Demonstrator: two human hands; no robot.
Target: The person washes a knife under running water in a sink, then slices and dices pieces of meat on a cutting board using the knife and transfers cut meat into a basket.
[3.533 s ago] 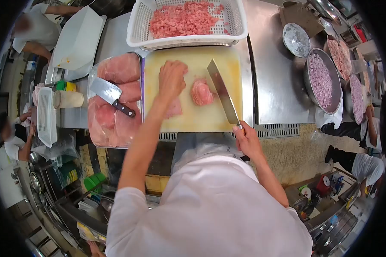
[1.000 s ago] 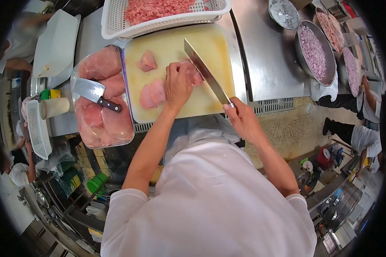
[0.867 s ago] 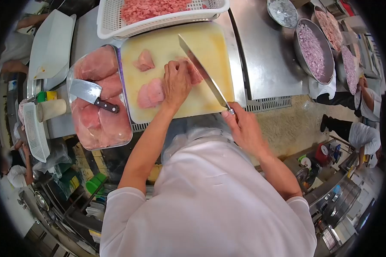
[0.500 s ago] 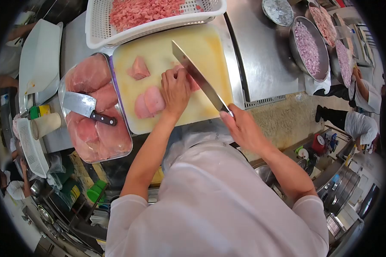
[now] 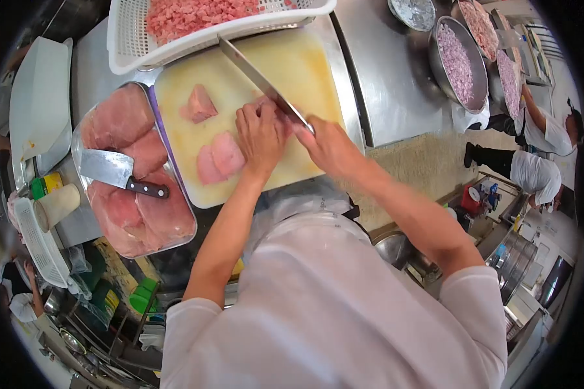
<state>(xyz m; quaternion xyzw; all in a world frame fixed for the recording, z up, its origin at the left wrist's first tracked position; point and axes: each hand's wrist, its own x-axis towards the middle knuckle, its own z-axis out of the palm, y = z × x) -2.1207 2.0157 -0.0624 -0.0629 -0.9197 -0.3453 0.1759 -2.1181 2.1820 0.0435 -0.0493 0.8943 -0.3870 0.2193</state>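
My right hand (image 5: 331,146) is closed round the handle of a long-bladed kitchen knife (image 5: 256,79). The blade points up and left over the yellowed cutting board (image 5: 305,65). With curled fingers, my left hand (image 5: 261,136) presses a piece of raw meat onto the board, right beside the blade; hand and knife hide most of that piece. To its left lie a small chunk of raw meat (image 5: 202,104) and two paler pieces touching each other, one of them a rounded pink piece (image 5: 228,153).
A metal tray (image 5: 189,228) of large raw meat pieces stands left of the board, a cleaver (image 5: 108,166) resting on top. Behind the board is a white basket (image 5: 124,52) of diced meat. Metal bowls, one with chopped onion (image 5: 456,61), stand at right, near other people.
The knife and my right hand have moved left and up, bringing the blade's handle end close to my left hand. My left hand still presses the meat. The camera view has shifted slightly.
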